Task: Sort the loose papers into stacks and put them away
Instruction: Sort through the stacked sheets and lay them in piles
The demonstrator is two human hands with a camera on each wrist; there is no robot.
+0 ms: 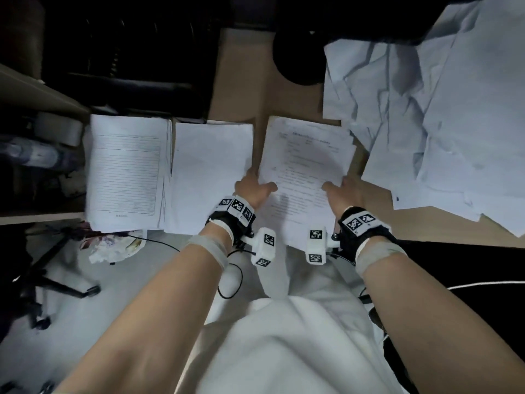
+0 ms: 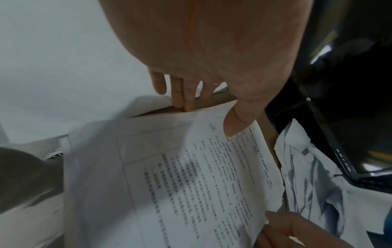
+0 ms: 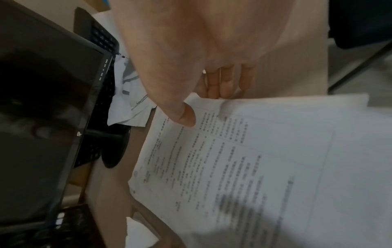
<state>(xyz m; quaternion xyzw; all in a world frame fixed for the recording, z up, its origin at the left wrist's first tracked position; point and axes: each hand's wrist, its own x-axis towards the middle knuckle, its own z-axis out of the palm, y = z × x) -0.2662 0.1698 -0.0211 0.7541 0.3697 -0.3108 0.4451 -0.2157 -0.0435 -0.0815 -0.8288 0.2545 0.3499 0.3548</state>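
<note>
Two hands: both on one printed stack (image 1: 305, 177), left hand (image 1: 252, 189) at its left edge, right hand (image 1: 345, 191) at its right edge.
Left hand state: thumb (image 2: 237, 124) lies on the top sheet, fingers (image 2: 182, 97) reach down past the edge; clamped on the stack's side, thumb over, fingers under or against the edge.
Right hand state: same pinch, thumb (image 3: 186, 115) on top, fingers (image 3: 224, 85) curled at the edge beneath.
Stack position: on the wooden bench (image 1: 241, 81), near edge overhanging toward the person, tilted slightly clockwise.
Sorted so far: lined-form stack (image 1: 126, 172) at far left, blank stack (image 1: 210, 177) just beside it, both squared up and well apart from nothing; the blank stack nearly touches the left hand.
Still loose: crumpled heap of sheets (image 1: 431, 115) at right, overlapping the printed stack's far right corner.
Handling, judged: light, limp, several sheets deep; top sheets likely to slide or fan if lifted by one side only.
Hold, judged: both long edges at once near mid-length, thumbs pressing down, then tap edges square on the bench.
Risk, judged: creased sheets from the heap catching the corner and dragging along.
Other: dark monitor (image 3: 48, 104) and keyboard (image 3: 101, 43) behind the heap.
</note>
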